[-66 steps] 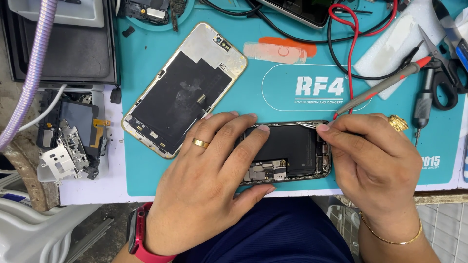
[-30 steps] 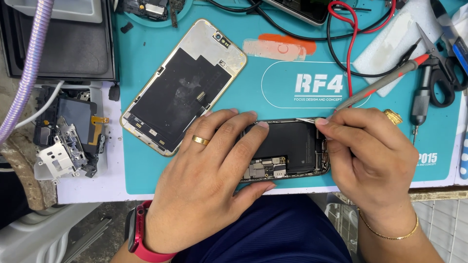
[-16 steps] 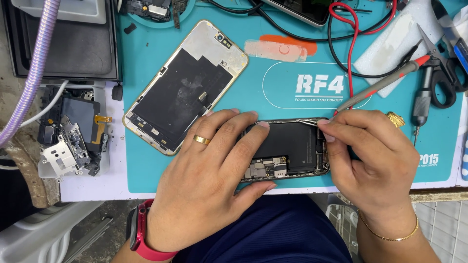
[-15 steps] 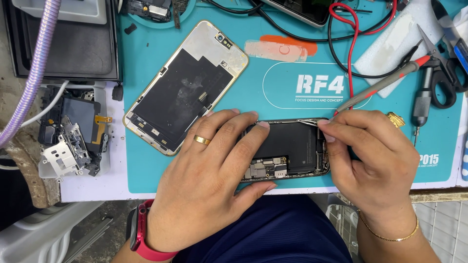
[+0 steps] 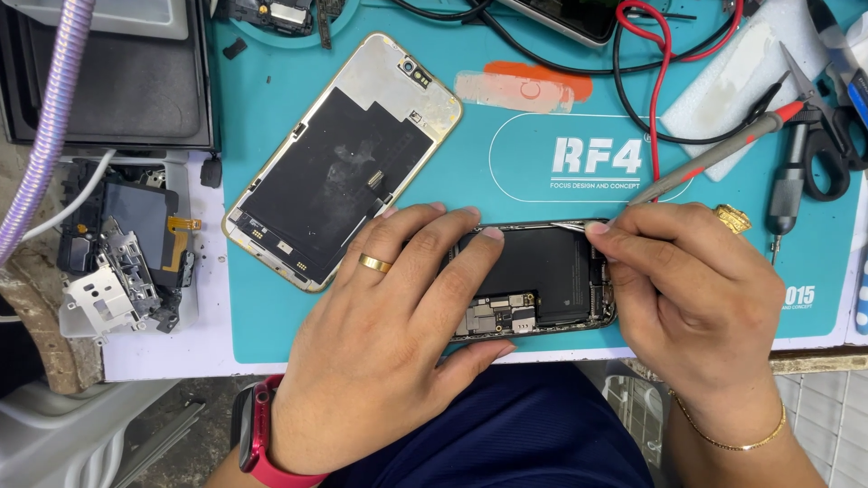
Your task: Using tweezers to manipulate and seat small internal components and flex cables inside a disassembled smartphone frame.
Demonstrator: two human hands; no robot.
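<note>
right hand [image 5: 692,312] edged slightly left, tweezers [image 5: 579,227] too

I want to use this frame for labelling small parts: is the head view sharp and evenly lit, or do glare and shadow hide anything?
Head view: sharp and evenly lit across the teal mat; soft shadow only under the left hand and right hand; mild sheen on the detached screen panel; the hands, not glare, cover much of the opened phone; frame corners slightly soft.

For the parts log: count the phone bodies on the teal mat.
3. An opened phone under both hands; a gold-edged back panel upper left of it; a third phone cut off at the top edge. Others may lie out of frame.
</note>
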